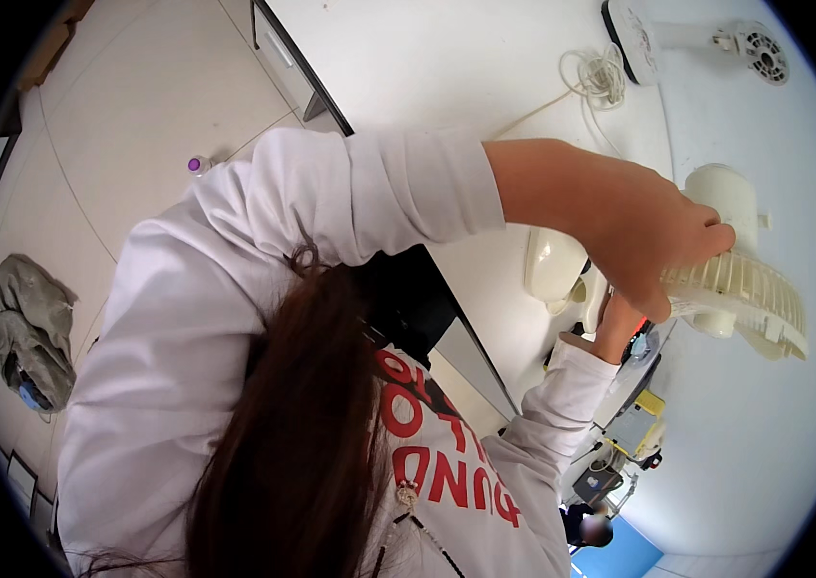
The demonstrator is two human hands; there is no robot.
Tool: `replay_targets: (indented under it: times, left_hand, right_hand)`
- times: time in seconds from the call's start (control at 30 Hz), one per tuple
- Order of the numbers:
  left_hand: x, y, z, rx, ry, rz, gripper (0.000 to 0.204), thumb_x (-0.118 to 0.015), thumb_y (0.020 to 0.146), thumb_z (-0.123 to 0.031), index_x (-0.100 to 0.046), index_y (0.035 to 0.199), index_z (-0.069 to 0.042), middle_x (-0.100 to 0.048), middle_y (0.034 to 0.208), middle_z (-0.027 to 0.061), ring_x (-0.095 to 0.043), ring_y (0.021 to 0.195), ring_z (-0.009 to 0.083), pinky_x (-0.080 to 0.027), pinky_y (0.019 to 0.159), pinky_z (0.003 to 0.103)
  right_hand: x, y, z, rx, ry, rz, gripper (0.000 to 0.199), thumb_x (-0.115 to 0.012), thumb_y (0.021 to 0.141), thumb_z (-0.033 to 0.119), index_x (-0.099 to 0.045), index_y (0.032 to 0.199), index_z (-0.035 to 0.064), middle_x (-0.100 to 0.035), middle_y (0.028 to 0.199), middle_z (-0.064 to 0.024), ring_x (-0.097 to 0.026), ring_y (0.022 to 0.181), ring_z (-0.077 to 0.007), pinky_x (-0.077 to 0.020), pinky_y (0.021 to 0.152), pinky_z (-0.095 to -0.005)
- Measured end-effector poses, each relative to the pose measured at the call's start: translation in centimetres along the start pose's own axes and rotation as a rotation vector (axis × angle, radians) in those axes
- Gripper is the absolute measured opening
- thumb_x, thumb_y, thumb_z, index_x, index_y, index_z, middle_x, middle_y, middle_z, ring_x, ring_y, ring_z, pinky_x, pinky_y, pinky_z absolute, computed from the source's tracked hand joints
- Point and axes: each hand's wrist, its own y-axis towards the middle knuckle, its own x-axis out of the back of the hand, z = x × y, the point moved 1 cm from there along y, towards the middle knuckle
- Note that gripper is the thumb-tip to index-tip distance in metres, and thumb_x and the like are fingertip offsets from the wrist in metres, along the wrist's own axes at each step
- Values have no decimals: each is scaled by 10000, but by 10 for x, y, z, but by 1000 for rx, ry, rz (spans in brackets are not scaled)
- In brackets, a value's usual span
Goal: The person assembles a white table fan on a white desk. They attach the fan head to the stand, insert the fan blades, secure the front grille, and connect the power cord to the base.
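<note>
My left hand (654, 241) reaches across from the upper left, its white sleeve pushed up, and grips the ribbed cream grille (750, 294) of a small cream fan (731, 197) held over the white table (447, 67). My right hand (617, 329) comes up from below, just under the left hand, and closes on the fan's lower part; the left hand hides most of it. A rounded cream fan part (552, 262) lies on the table beside both hands. My hair and white sweatshirt fill the lower left.
A second white fan (634, 34) with its motor (760, 53) and a coiled white cable (601, 77) lie at the table's far end. A yellow object (647, 409) sits below my hands. On the floor are a grey cloth (27, 328) and a purple-capped bottle (198, 166).
</note>
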Motion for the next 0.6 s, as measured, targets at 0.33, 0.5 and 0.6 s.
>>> replay_targets:
  times: [0.33, 0.5, 0.6]
  left_hand:
    - [8, -13, 3, 92, -68, 59, 643, -737, 693, -306, -427, 1171, -8, -579, 1021, 152, -606, 919, 321, -489, 771, 374]
    - [16, -12, -5, 156, -24, 146, 699, -708, 705, -265, -382, 1266, -3, -575, 1109, 162, -596, 987, 300, -486, 807, 358]
    - [18, -12, -4, 119, -80, 162, 736, -718, 703, -283, -378, 1290, 3, -561, 1138, 177, -572, 1049, 287, -474, 840, 348]
  right_hand:
    - [-6, 4, -1, -32, -123, 79, 352, -589, 885, 183, -546, 1164, -27, -598, 1168, -113, -563, 998, -192, -444, 869, -330]
    - [-3, 3, -11, -44, -281, 156, 350, -594, 878, 181, -554, 1152, -34, -604, 1165, -115, -568, 988, -193, -443, 869, -331]
    - [-4, -1, -6, 16, -291, 185, 377, -593, 855, 174, -557, 1159, -46, -604, 1171, -124, -564, 1034, -203, -416, 921, -327]
